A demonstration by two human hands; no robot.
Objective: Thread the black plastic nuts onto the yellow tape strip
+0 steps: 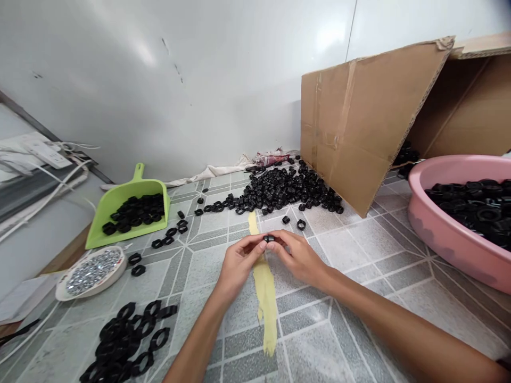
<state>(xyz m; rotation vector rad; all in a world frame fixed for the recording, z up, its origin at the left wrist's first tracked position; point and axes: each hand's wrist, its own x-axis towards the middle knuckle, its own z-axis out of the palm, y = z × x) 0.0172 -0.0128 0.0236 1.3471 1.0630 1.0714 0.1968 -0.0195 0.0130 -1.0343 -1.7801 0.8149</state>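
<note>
Between the fingertips of both hands is a small black plastic ring nut [269, 239]. My left hand [242, 259] pinches it from the left, and my right hand [300, 256] pinches it from the right. Both hands are over a strip of yellow tape [265, 298] on the patterned tabletop. Beyond them spreads a large pile of similar black nuts [275, 189], with loose ones nearer the hands. Another group of black nuts [120, 340] lies at the lower left.
A green dustpan [138, 187] holding black nuts and a white dish [62, 291] of small shiny metal parts stand at left. On the right are a cardboard sheet [359, 117] and a pink basin [447, 244] of black nuts. Cables [59, 183] run at far left.
</note>
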